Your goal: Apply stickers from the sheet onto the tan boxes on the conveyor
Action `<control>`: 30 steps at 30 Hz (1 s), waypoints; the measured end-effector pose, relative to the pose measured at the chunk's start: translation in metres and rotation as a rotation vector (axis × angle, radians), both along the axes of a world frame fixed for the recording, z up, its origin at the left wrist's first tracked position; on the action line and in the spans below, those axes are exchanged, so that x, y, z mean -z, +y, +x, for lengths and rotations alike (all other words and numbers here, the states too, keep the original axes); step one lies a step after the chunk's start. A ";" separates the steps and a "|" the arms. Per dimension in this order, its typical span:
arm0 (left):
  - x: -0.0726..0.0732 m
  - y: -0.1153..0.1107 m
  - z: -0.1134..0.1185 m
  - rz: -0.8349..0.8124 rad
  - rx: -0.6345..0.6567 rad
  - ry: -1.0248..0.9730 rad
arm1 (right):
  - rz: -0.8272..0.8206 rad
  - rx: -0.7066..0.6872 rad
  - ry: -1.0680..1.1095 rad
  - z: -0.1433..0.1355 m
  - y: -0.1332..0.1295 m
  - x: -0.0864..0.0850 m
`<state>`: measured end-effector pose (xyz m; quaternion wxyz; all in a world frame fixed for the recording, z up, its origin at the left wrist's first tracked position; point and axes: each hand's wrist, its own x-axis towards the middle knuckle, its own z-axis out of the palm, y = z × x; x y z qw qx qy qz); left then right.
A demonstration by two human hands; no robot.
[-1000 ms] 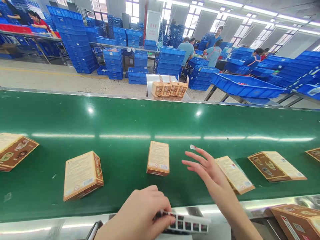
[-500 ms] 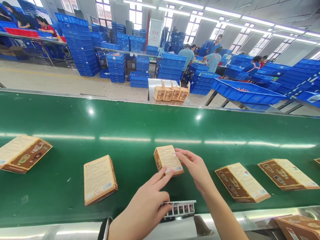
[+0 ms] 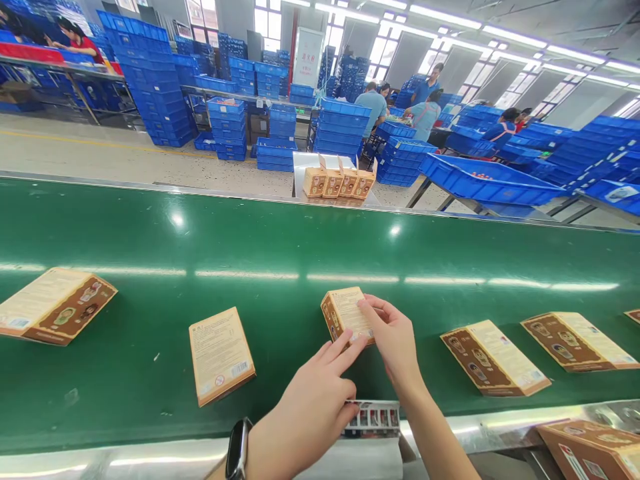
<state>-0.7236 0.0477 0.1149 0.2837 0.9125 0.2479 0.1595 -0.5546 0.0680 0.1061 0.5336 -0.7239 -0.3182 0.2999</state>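
Printed carton: likely light, stiff, crushable; hold sides. Left hand pinches label strip, two fingers extended; right hand pinches carton.

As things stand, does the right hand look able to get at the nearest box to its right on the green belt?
Probably yes: only bare green belt shows between the right hand and that box, though the hand is touching another box.

factory | green conveyor belt | stacked blue crates | workers
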 end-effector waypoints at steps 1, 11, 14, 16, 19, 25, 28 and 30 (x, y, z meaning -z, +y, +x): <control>0.000 0.000 0.002 0.001 0.006 0.001 | 0.007 0.015 -0.056 0.001 -0.001 0.000; 0.000 0.001 0.017 0.012 0.027 -0.012 | 0.053 0.171 -0.442 0.033 -0.005 -0.021; -0.006 -0.003 0.013 -0.036 -0.010 -0.060 | 0.065 -0.075 -0.551 0.040 -0.035 -0.044; -0.014 -0.006 0.008 -0.136 -0.062 -0.032 | 0.006 -0.445 -0.592 0.040 -0.060 -0.058; -0.026 -0.009 -0.003 -0.317 -0.135 0.013 | -0.065 -0.839 -0.576 0.036 -0.089 -0.068; -0.037 -0.012 -0.023 -0.530 -0.191 0.029 | 0.065 -0.879 -0.680 0.033 -0.104 -0.063; -0.039 -0.016 -0.027 -0.557 -0.210 0.054 | 0.193 -0.861 -0.812 0.029 -0.100 -0.062; -0.040 -0.018 -0.029 -0.587 -0.236 0.055 | 0.323 -0.826 -0.917 0.023 -0.098 -0.061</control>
